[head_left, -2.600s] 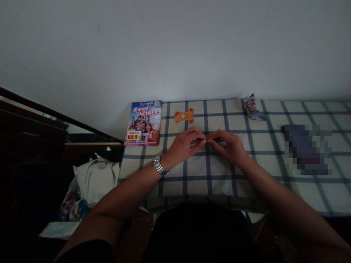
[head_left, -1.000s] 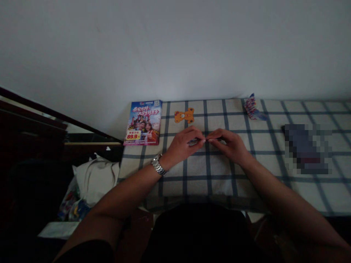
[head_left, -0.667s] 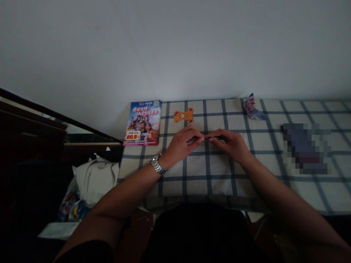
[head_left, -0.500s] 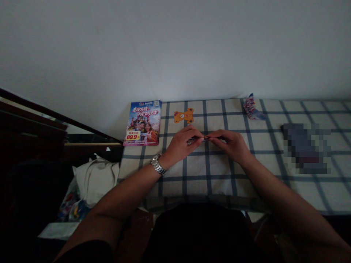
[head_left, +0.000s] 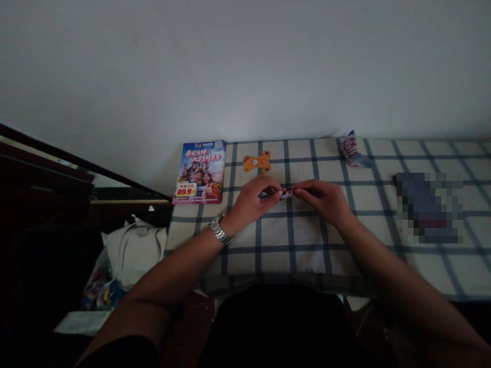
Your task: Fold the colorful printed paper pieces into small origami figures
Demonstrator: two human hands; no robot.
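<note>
One small piece (head_left: 286,193), narrow, pinkish-white with dark patches, finer details too tiny for us to read; over the checked surface (head_left: 307,235), our left hand (head_left: 258,198) and right hand (head_left: 327,203) pinching opposite ends.

The small printed piece (head_left: 286,194) is partly covered by the fingertips of the left hand (head_left: 255,197) and the right hand (head_left: 325,202); its picture is too small to be read, and its full outline cannot be determined. The dark object (head_left: 425,207) at far right is masked by coarse blocks (a dull reddish band is just made out). On the booklet (head_left: 200,171), the lowest line of print is too fine to be deciphered. The pale bag (head_left: 134,250) is partly overlapped by the left arm (head_left: 187,260). The checked cloth (head_left: 307,250) is cut off by the right edge, the dark furniture (head_left: 46,189) by the left.
</note>
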